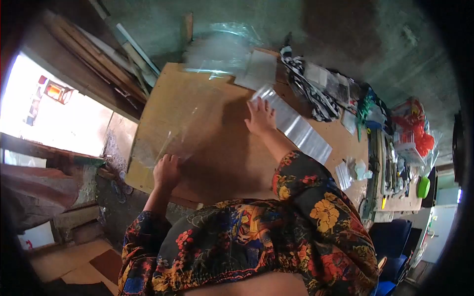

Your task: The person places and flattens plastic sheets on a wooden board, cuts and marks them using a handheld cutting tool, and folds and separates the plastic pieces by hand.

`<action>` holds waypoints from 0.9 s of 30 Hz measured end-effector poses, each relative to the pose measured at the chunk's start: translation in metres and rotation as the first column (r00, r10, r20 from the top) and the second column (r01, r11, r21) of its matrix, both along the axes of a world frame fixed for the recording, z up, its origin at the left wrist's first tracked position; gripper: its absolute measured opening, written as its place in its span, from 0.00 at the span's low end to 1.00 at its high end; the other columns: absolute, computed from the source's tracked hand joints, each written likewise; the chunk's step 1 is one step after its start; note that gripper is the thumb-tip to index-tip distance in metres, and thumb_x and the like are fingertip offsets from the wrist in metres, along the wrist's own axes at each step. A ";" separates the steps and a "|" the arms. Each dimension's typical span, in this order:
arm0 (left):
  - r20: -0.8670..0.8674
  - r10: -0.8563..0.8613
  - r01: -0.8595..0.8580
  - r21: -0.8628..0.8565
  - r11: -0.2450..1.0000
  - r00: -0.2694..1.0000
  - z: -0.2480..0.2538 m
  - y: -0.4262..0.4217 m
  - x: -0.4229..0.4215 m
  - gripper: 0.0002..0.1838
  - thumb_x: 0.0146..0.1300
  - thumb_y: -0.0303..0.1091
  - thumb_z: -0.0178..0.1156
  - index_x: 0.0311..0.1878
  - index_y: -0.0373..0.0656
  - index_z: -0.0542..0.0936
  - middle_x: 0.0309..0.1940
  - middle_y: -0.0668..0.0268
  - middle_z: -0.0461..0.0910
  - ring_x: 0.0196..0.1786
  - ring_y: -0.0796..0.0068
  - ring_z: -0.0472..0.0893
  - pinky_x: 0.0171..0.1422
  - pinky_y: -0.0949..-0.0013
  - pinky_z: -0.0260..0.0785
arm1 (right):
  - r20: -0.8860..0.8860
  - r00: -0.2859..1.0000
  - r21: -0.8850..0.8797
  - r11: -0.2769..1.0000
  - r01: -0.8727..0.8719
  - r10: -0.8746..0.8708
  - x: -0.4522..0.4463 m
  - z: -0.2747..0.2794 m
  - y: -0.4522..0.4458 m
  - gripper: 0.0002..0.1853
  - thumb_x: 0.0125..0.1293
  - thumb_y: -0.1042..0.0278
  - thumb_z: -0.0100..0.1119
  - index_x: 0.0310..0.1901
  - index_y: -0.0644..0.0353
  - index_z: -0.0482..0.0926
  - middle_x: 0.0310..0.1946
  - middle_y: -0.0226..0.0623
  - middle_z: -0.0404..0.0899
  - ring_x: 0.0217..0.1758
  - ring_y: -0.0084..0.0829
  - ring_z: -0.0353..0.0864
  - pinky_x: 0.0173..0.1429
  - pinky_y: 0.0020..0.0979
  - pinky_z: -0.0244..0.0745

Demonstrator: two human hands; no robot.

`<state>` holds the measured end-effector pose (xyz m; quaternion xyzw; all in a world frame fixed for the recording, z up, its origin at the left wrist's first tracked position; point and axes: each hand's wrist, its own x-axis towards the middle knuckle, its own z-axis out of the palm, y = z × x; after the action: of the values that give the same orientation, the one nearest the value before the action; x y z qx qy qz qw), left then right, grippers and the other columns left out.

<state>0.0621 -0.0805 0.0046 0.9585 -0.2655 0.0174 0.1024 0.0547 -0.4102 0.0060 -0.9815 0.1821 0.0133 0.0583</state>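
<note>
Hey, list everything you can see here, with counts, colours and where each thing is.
table: 1, tan-brown, centre
plastic film: count unclear, clear, table's left side
plastic strip: layers uncountable, clear, right of centre
plastic pile: 1, clear, table's far edge
flat sheet: 1, pale grey, beside the pile
patterned cloth: 1, black and white, far right of table
red bag: 1, red, right
small items: many, mixed, too small to name, right
green object: 1, bright green, right
chair: 1, blue, lower right
planks: several, brown, upper left
sleeves: 2, black floral, lower centre
left hand: 1, bare, at the film
right hand: 1, bare, on the strip, fingers spread
</note>
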 end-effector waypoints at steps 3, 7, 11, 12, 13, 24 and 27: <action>-0.090 0.016 -0.012 0.041 0.999 0.996 0.036 -0.014 -0.009 0.14 0.44 0.36 0.55 0.37 0.44 0.74 0.33 0.58 0.71 0.39 0.54 0.73 0.41 0.55 0.66 | 0.001 0.995 -0.027 0.995 0.097 -0.097 -0.055 -0.003 -0.039 0.28 0.58 0.56 0.50 0.60 0.50 0.58 0.62 0.44 0.54 0.67 0.49 0.49 0.62 0.50 0.55; -0.078 -0.035 0.042 0.092 0.995 0.996 0.028 -0.016 -0.012 0.18 0.43 0.37 0.56 0.40 0.43 0.74 0.36 0.58 0.71 0.41 0.54 0.72 0.44 0.56 0.66 | 0.016 0.996 -0.074 0.994 -0.081 0.082 -0.083 -0.034 -0.080 0.20 0.61 0.68 0.42 0.55 0.61 0.63 0.54 0.48 0.64 0.58 0.51 0.64 0.52 0.41 0.71; 0.094 -0.211 0.219 -0.093 0.971 0.973 0.032 -0.069 -0.042 0.17 0.46 0.38 0.56 0.40 0.42 0.75 0.40 0.57 0.73 0.43 0.54 0.73 0.45 0.59 0.67 | -0.068 0.975 -0.327 0.918 -0.224 0.213 -0.082 -0.036 -0.074 0.17 0.58 0.71 0.43 0.48 0.68 0.67 0.40 0.52 0.72 0.43 0.46 0.76 0.40 0.34 0.77; 0.015 -0.262 0.259 -0.213 0.942 0.965 0.031 -0.084 -0.049 0.16 0.47 0.38 0.57 0.41 0.42 0.75 0.41 0.57 0.73 0.43 0.55 0.73 0.45 0.61 0.67 | -0.061 0.973 -0.325 0.917 -0.232 0.225 -0.082 -0.031 -0.074 0.17 0.58 0.71 0.43 0.48 0.68 0.67 0.40 0.52 0.72 0.43 0.46 0.76 0.40 0.34 0.77; -0.288 -0.252 0.142 -0.354 0.924 0.924 0.037 -0.103 -0.058 0.16 0.49 0.38 0.57 0.42 0.42 0.74 0.41 0.58 0.73 0.44 0.57 0.74 0.44 0.63 0.68 | -0.098 0.967 -0.220 0.942 -0.253 0.237 -0.081 -0.024 -0.073 0.15 0.58 0.71 0.44 0.46 0.66 0.68 0.39 0.51 0.73 0.43 0.46 0.76 0.41 0.35 0.76; -0.282 0.157 -0.263 -0.393 0.881 0.946 -0.032 -0.216 -0.056 0.31 0.55 0.45 0.56 0.58 0.38 0.62 0.52 0.54 0.69 0.50 0.55 0.73 0.53 0.60 0.67 | -0.083 0.962 0.050 0.965 -0.258 0.261 -0.150 0.001 -0.043 0.11 0.55 0.72 0.47 0.40 0.56 0.74 0.46 0.41 0.69 0.51 0.41 0.69 0.49 0.38 0.71; -0.343 0.151 -0.212 -0.148 0.966 0.927 -0.012 -0.234 -0.028 0.27 0.55 0.45 0.56 0.54 0.38 0.66 0.50 0.54 0.71 0.51 0.54 0.73 0.53 0.59 0.66 | -0.135 0.953 0.055 0.963 -0.265 0.270 -0.143 -0.005 -0.046 0.10 0.55 0.72 0.48 0.40 0.56 0.75 0.47 0.42 0.68 0.53 0.40 0.68 0.52 0.38 0.69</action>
<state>0.0338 -0.3141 -0.0077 0.9550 -0.1521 -0.1089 0.2302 -0.0882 -0.4557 0.0012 -0.9924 0.0511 0.0937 0.0610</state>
